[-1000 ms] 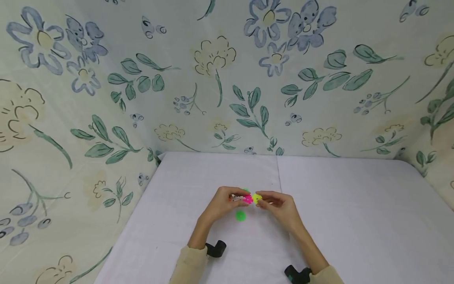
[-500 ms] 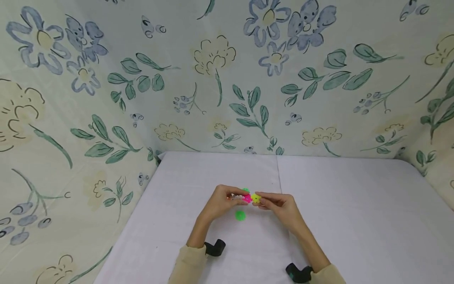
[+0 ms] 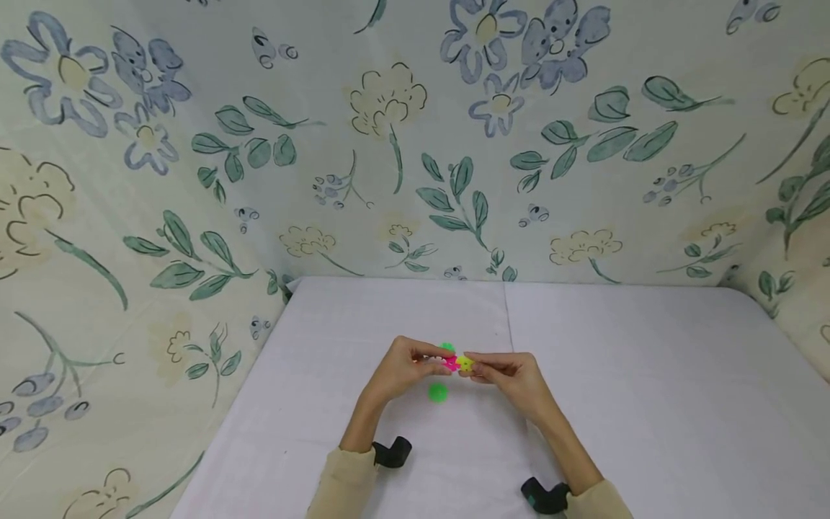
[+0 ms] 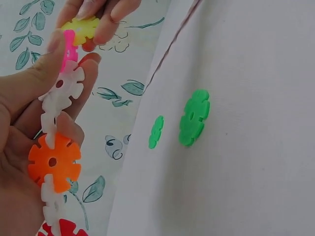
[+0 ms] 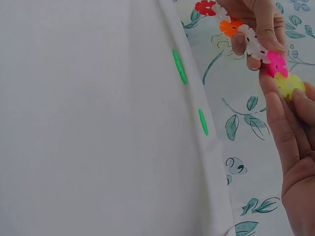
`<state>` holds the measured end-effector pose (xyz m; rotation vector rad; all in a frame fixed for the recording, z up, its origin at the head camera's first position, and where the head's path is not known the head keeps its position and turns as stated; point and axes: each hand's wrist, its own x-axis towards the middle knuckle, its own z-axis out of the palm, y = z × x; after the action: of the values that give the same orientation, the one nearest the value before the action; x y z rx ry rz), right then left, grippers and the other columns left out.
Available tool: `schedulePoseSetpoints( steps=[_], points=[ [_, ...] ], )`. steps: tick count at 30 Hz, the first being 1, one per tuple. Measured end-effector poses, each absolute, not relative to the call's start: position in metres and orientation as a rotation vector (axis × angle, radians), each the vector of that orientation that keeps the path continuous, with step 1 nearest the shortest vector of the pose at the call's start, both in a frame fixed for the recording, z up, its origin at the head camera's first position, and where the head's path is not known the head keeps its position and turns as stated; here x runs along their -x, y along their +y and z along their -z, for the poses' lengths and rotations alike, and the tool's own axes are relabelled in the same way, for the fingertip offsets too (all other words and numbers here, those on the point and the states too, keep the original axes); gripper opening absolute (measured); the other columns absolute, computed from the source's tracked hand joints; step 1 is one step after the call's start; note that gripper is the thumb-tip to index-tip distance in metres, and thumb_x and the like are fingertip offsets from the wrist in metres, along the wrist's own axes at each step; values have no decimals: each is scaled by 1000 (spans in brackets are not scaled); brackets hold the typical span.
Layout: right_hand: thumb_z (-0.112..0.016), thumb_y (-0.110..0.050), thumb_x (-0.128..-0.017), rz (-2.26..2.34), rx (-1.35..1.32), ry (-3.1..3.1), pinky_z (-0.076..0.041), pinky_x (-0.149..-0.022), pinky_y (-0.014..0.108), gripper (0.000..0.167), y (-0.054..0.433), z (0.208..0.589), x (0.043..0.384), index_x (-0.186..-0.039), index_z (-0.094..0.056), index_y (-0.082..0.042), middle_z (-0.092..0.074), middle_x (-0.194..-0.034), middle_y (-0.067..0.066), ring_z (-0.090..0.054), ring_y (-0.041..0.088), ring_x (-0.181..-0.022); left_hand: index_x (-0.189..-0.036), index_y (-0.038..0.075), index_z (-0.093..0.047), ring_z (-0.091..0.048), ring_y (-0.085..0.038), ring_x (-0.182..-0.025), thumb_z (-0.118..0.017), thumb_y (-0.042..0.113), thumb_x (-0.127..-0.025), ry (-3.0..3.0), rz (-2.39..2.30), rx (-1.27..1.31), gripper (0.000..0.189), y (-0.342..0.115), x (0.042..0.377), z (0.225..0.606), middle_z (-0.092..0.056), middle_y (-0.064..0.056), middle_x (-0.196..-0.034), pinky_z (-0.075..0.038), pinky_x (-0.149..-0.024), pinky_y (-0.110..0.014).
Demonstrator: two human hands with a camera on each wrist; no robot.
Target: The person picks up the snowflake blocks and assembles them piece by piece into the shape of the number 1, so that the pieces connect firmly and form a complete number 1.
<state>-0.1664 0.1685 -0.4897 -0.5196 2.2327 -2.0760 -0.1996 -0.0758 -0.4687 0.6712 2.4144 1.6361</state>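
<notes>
My left hand (image 3: 398,371) pinches a pink notched plastic disc (image 4: 70,49) between thumb and fingers. It is the end of a chain of interlocking flower-shaped discs running along the palm: white discs (image 4: 71,83), an orange disc (image 4: 54,162), another white one and a red disc (image 4: 64,228), partly cut off in the left wrist view. From the other side, my right hand (image 3: 519,378) pinches a yellow notched disc (image 5: 290,86) by its edge. The yellow disc's rim meets the pink one, overlapping it in the right wrist view. Both hands are raised over the table.
Two loose green discs lie on the white-covered table (image 3: 648,389): one nearer me (image 3: 438,392), the other behind the fingers (image 3: 447,347). A floral cloth (image 3: 389,180) hangs behind the table and at its sides. Black wrist devices (image 3: 393,453) sit at both sleeves.
My right hand has moved slightly left, bringing the yellow disc closer against the pink one. My left hand keeps its pinch and has shifted a little left. The green discs stay on the table.
</notes>
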Motion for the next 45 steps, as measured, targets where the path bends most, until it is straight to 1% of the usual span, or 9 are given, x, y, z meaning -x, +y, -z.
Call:
schedulePoseSetpoints(
  steps=[5, 12, 17, 24, 32, 35, 39, 42, 45],
  points=[
    [-67, 3, -96, 2068, 525, 2228, -62, -79, 31, 28, 170, 489, 167, -122, -70, 12, -70, -119, 34, -78, 9, -91, -105, 8, -83, -40, -13, -62, -85, 16, -86, 2395, -1634, -678, 21, -75, 199, 468, -81, -10, -98, -30, -55, -19],
    [-68, 1, -96, 2065, 499, 2238, -63, -79, 31, 28, 169, 490, 167, -123, -70, 12, -70, -120, 34, -78, 9, -90, -106, 8, -83, -43, -13, -64, -86, 17, -86, 2404, -1638, -660, 22, -75, 198, 468, -81, -9, -105, -32, -55, -19],
    [-69, -3, -97, 2042, 466, 2281, -63, -79, 30, 28, 168, 490, 167, -123, -72, 8, -72, -120, 31, -78, 10, -88, -107, 9, -83, -46, -16, -68, -85, 18, -86, 2384, -1642, -682, 23, -76, 199, 468, -80, -9, -109, -34, -58, -19],
    [-68, -7, -99, 2069, 488, 2252, -63, -78, 32, 31, 169, 491, 167, -126, -69, 7, -74, -112, 30, -80, 15, -87, -115, 9, -80, -63, -20, -99, -82, 20, -90, 2368, -1586, -737, 28, -78, 200, 468, -79, -7, -117, -49, -75, -23],
    [-69, -11, -100, 2103, 379, 2209, -64, -76, 32, 34, 166, 490, 167, -128, -67, 8, -75, -111, 29, -80, 15, -86, -122, 12, -77, -67, -23, -118, -82, 23, -90, 2410, -1483, -768, 34, -75, 199, 467, -77, -4, -122, -54, -92, -34],
    [-70, -13, -99, 2098, 312, 2216, -64, -74, 30, 34, 164, 490, 167, -127, -68, 7, -77, -107, 24, -80, 15, -83, -126, 14, -76, -68, -22, -118, -82, 22, -90, 2449, -1460, -784, 38, -74, 198, 467, -78, -2, -121, -54, -96, -38],
    [-69, -14, -100, 2100, 244, 2204, -63, -68, 28, 34, 162, 490, 166, -126, -68, 8, -81, -95, 14, -78, 13, -74, -128, 14, -75, -70, -21, -112, -83, 18, -89, 2487, -1466, -806, 40, -71, 197, 468, -78, -2, -119, -55, -95, -40],
    [-68, -13, -100, 2109, 217, 2164, -61, -64, 27, 35, 160, 489, 166, -126, -66, 10, -81, -90, 10, -77, 13, -68, -126, 14, -76, -72, -19, -108, -84, 17, -88, 2496, -1481, -808, 39, -69, 196, 468, -78, -1, -119, -55, -93, -38],
    [-68, -13, -100, 2111, 162, 2126, -59, -61, 25, 36, 157, 490, 165, -127, -66, 10, -81, -91, 9, -75, 13, -64, -124, 16, -77, -72, -17, -105, -84, 17, -87, 2504, -1491, -800, 37, -67, 195, 468, -79, -1, -118, -55, -91, -34]
  ],
)
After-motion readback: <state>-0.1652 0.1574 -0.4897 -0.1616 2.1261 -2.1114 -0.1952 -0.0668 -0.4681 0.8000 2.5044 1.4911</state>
